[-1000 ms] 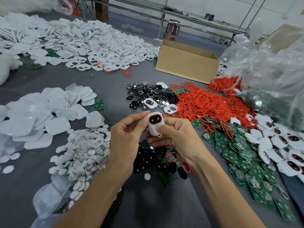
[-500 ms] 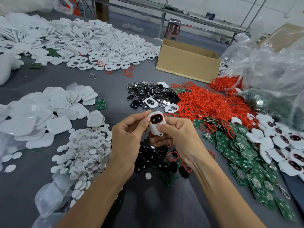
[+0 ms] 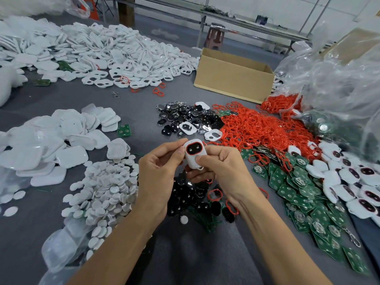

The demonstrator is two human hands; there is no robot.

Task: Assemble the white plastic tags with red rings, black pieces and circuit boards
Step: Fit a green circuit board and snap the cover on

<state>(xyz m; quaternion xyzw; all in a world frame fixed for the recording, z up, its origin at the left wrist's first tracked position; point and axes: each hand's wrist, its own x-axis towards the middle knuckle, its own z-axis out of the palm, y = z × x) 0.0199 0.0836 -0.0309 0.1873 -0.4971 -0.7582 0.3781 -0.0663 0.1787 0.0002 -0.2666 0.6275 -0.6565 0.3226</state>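
White tag [image 3: 193, 159] | between left hand [image 3: 158, 175] and right hand [image 3: 224, 171] thumbs | fingers [image 3: 194, 175] seemingly behind

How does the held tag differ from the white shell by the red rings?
The held tag has a red ring and black piece fitted; the lying shell has an empty window. Left hand and right hand pinch the tag; the shell rests on the table. Both white.

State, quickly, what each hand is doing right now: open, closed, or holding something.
Left hand: holding the white tag, pinching its left edge.
Right hand: holding the same white tag, thumb on its front.
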